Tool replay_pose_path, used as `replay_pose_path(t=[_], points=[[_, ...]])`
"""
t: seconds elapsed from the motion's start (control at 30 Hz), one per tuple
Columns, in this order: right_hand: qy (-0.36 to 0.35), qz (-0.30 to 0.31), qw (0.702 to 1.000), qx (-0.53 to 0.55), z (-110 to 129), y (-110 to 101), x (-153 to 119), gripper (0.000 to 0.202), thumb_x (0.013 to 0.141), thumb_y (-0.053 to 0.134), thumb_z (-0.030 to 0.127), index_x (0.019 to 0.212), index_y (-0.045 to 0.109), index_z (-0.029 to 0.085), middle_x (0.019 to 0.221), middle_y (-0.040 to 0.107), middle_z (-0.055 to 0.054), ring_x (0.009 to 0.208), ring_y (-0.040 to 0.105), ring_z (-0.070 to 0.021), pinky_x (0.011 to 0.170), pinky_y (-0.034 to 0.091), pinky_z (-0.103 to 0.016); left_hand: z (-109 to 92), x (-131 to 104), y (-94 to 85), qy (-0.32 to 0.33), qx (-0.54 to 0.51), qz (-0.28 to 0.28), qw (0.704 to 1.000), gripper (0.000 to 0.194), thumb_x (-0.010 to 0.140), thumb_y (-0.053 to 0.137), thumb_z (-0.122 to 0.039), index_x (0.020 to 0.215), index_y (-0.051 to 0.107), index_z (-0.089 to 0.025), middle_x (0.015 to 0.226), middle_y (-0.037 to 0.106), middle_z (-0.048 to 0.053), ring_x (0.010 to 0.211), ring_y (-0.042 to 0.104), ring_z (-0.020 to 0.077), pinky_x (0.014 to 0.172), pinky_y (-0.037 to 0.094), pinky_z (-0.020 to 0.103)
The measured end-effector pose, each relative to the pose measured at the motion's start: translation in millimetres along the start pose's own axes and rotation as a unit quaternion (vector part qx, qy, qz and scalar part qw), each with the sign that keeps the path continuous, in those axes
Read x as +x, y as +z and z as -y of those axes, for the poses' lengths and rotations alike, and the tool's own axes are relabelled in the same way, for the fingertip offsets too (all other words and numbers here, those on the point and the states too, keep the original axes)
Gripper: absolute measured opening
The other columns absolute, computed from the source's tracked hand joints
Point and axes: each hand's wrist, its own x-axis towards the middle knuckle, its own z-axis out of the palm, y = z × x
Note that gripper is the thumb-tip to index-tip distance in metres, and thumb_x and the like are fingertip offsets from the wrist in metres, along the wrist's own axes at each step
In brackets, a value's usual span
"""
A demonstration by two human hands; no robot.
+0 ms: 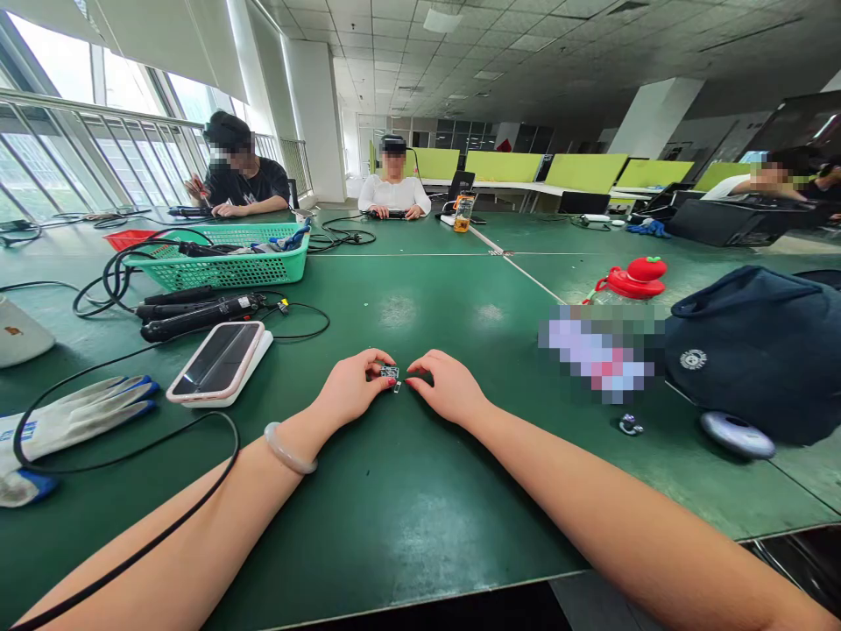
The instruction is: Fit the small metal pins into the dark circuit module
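Left hand [348, 386] pinches a small board [390, 372] between thumb and fingers, over the green table [420, 526]. I see it as flat, dark and boxy, flecked with pale marks. A tiny silvery piece [398, 386] shows at its lower edge; I can't tell whether it's attached. Right hand [450, 386] curves just beside, thumb and forefinger parted.

Green table [427, 517]: basket [229, 273] is sitting upper left; bottle [462, 215] is standing upper centre; bag [768, 350] is resting right.
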Motion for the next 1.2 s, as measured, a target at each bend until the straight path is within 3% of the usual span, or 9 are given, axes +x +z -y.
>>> replay_pose_path(t=[0.1,0.33,0.77,0.97,1.1,1.2], points=[[0.024,0.022,0.999,-0.010,0.5,3.2,3.2,0.014,0.081,0.059,0.031,0.086,0.066,0.020,0.085,0.060,-0.003,0.079,0.055,-0.0142,0.070,0.042,-0.027,2.1,0.8,0.6,-0.014,0.012,-0.012,1.000,0.021,0.071,0.063,-0.030,0.091,0.061,-0.023,0.083,0.066,0.000,0.080,0.060,0.0162,0.072,0.045,0.027],[0.046,0.040,0.998,-0.012,1.6,3.1,7.6,0.011,0.080,0.059,0.027,0.073,0.065,0.020,0.078,0.060,-0.001,0.073,0.054,-0.0135,0.064,0.038,-0.026,-0.6,-1.0,1.9,-0.006,-0.012,0.024,1.000,0.022,0.073,0.060,-0.033,0.093,0.058,-0.023,0.080,0.068,-0.002,0.074,0.063,0.0159,0.071,0.045,0.027],[0.010,0.047,0.998,-0.044,4.2,2.9,5.2,0.010,0.082,0.055,0.021,0.078,0.063,0.019,0.079,0.059,-0.002,0.074,0.053,-0.0134,0.067,0.038,-0.025,-4.6,-3.1,4.1,0.018,-0.054,0.064,0.996,0.021,0.072,0.060,-0.030,0.092,0.056,-0.022,0.078,0.067,-0.001,0.073,0.062,0.0154,0.072,0.046,0.029],[0.016,-0.013,1.000,0.015,1.4,-1.3,4.4,0.010,0.082,0.054,0.019,0.075,0.062,0.018,0.077,0.059,-0.002,0.073,0.052,-0.0128,0.067,0.040,-0.025,-4.3,-2.0,6.9,-0.003,-0.155,0.069,0.986,0.020,0.072,0.059,-0.023,0.091,0.052,-0.019,0.077,0.065,0.001,0.066,0.064,0.0137,0.068,0.050,0.029],[-0.006,-0.066,0.996,0.057,6.2,-6.1,2.1,0.010,0.081,0.053,0.020,0.076,0.061,0.019,0.075,0.059,-0.001,0.071,0.052,-0.0123,0.067,0.040,-0.025,-7.6,-2.9,5.0,0.012,-0.105,0.049,0.993,0.021,0.070,0.063,-0.026,0.089,0.055,-0.019,0.078,0.064,0.000,0.068,0.062,0.0139,0.069,0.049,0.028],[-0.038,-0.066,0.995,0.072,12.5,-7.5,-1.3,0.010,0.081,0.053,0.020,0.075,0.061,0.019,0.074,0.058,-0.001,0.070,0.052,-0.0121,0.067,0.041,-0.024,-9.9,-4.0,3.3,0.014,-0.073,0.040,0.996,0.020,0.070,0.065,-0.028,0.086,0.057,-0.020,0.072,0.063,-0.001,0.067,0.060,0.0140,0.067,0.048,0.027]])
